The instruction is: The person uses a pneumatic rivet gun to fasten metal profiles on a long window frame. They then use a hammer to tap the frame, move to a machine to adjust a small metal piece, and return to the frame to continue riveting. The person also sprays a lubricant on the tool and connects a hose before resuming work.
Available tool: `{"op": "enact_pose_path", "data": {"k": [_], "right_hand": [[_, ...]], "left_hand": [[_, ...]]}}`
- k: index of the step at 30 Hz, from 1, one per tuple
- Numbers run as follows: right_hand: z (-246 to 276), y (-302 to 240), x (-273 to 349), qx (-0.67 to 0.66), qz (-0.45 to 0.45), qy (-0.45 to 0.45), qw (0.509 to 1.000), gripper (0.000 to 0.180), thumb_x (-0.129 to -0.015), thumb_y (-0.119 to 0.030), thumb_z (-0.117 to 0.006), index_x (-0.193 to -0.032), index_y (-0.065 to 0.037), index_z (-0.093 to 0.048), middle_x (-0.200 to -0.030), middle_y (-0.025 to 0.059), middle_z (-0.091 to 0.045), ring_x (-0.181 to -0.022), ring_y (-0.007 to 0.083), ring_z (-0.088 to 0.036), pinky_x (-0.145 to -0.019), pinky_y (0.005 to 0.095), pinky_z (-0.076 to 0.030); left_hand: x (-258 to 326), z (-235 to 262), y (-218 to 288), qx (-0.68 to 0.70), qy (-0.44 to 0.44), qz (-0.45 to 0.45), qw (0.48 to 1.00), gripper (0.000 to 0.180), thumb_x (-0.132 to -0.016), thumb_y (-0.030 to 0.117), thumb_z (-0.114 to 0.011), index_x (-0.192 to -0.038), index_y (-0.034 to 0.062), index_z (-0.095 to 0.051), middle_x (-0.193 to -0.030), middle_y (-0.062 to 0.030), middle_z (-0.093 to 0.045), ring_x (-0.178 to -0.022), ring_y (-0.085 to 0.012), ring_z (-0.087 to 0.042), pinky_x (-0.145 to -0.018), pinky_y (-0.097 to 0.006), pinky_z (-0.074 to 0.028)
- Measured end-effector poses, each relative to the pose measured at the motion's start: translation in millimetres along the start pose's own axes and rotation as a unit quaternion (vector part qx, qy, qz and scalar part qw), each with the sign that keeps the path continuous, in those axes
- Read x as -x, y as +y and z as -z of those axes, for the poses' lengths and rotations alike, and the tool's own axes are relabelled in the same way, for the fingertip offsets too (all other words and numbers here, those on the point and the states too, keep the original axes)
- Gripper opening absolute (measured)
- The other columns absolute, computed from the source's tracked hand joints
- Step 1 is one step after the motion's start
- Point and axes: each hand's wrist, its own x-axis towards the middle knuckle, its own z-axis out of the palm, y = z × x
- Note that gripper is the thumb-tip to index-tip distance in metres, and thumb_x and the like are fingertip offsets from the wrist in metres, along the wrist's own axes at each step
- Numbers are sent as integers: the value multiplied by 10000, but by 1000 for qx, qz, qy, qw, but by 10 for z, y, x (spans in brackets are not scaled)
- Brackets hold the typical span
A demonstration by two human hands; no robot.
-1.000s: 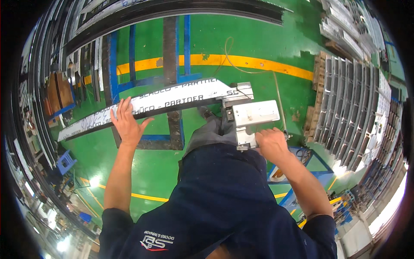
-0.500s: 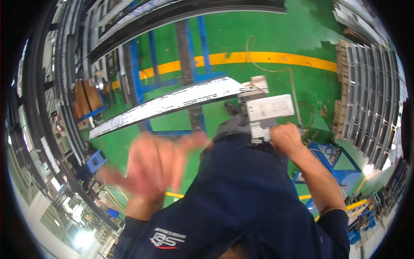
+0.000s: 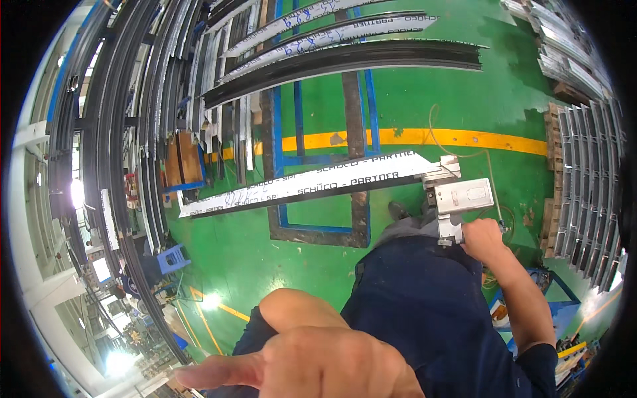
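Note:
My right hand is closed round the near end of a silver, boxy hand tool, whose grip is hidden by the fingers. The tool's far end meets the angled right end of a long aluminium profile, wrapped in white printed film with a dark lower edge. This profile slants down to the left, above a blue frame stand. Close to the camera, at the lower edge, my left hand shows one digit stretched out to the left. Its other fingers are partly cut off, and I see nothing in it.
More film-covered and black profiles lie at the back. Long dark profiles fill racks on the left, near a blue stool. Stacked silver profiles stand at right. A thin hose trails over the green floor.
My left hand has come from beside my left thigh up close to the camera. The view has shifted left, so the profile and tool appear further right. My right hand keeps its hold.

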Motion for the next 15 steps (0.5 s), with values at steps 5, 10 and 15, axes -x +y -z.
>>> {"op": "enact_pose_path", "data": {"k": [5,10,15], "right_hand": [[99,-6,-11,2,-19,-10,1000,234,-734,-298,-814,-781,-79,-746,-785,158,-732,-757,337,-731,-695,428,-576],[84,-25,-27,0,-24,-9,1000,233,-739,-299,-810,-804,-82,-753,-794,162,-733,-770,338,-732,-704,436,-577],[116,-36,-6,14,-16,-27,999,223,-748,-300,-804,-818,-93,-759,-796,164,-733,-782,336,-734,-712,437,-577]], "left_hand": [[42,-373,64,-52,179,35,982,624,-1074,502,-410,-554,157,-421,-648,-60,-505,-475,-188,-467,-676,-401,-523],[30,-345,-184,-91,121,-120,981,639,-1083,477,-396,-533,152,-401,-595,-48,-484,-428,-173,-441,-640,-378,-510],[-57,-89,-72,-39,-27,-71,996,628,-1088,458,-388,-537,157,-377,-548,-38,-460,-430,-171,-438,-630,-372,-508]]}}
